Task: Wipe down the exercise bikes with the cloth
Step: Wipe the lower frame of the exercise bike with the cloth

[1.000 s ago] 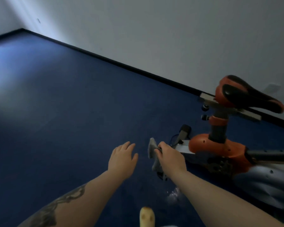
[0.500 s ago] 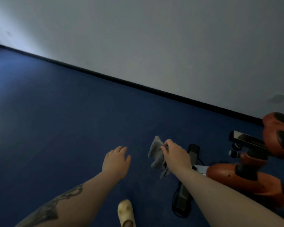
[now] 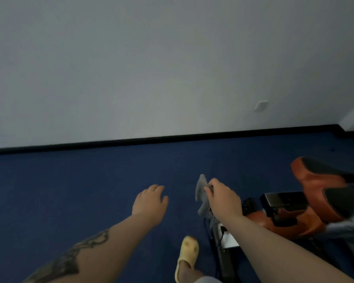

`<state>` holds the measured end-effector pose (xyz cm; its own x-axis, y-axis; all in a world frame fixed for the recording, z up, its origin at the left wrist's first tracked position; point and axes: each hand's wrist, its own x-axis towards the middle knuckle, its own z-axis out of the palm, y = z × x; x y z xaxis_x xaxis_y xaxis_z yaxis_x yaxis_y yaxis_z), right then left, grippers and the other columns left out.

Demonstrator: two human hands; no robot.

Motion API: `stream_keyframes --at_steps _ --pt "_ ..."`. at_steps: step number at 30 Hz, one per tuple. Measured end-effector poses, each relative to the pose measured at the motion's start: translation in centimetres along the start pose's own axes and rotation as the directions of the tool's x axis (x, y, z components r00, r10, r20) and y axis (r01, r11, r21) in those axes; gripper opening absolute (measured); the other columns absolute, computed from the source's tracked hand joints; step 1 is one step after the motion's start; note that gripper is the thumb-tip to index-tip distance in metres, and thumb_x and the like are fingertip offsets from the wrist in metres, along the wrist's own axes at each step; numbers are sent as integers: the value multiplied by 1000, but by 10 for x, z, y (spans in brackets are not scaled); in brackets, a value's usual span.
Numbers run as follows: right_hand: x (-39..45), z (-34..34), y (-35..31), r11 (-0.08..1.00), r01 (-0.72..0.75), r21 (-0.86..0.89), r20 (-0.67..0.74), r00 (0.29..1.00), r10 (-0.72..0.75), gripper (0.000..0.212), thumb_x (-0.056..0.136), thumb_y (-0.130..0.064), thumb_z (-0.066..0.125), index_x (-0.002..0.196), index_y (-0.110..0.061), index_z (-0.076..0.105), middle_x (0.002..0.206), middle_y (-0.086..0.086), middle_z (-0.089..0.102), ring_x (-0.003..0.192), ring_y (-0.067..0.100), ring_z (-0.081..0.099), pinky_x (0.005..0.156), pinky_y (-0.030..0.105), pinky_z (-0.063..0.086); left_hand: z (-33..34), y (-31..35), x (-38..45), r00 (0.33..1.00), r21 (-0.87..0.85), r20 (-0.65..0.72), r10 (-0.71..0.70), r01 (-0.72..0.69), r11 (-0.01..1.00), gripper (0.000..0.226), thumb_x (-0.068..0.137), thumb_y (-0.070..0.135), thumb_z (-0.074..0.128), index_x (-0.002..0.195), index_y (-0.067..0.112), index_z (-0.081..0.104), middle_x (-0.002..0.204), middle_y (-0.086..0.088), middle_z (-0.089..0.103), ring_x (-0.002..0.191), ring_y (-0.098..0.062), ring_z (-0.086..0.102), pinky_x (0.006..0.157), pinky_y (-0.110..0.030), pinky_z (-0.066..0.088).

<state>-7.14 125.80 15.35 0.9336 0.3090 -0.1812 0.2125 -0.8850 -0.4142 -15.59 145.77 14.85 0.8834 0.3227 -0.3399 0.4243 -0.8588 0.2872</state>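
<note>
My right hand [image 3: 223, 198] is closed on a grey cloth [image 3: 201, 193], which hangs from the fingers above the blue floor. An orange and black exercise bike [image 3: 307, 217] stands at the right. Its saddle [image 3: 323, 180] is to the right of my right hand and is blurred. The bike's black base bar [image 3: 223, 254] runs along the floor under my right forearm. My left hand [image 3: 150, 202] is held out empty over the floor with its fingers loosely apart, left of the cloth and apart from it.
A grey wall with a black skirting board [image 3: 172, 139] runs across ahead, with a white wall plate [image 3: 261, 106] on it. Blue carpet [image 3: 70, 190] spreads to the left. My foot in a yellow slipper [image 3: 187, 256] is on the floor beside the bike's base.
The view has swung right and up, so the wall now fills the top half. The foot in the yellow slipper has stepped forward. The right hand still holds the cloth.
</note>
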Motion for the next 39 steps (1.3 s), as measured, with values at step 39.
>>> stream_keyframes --at_steps 39 --pt "370 -218 167 444 -796 413 -409 273 871 24 98 -41 40 81 -25 45 73 -7 56 66 16 56 58 37 48 -96 468 511 246 -101 340 908 -950 295 45 98 39 39 138 22 45 143 2 47 124 -20 49 103 -35 40"
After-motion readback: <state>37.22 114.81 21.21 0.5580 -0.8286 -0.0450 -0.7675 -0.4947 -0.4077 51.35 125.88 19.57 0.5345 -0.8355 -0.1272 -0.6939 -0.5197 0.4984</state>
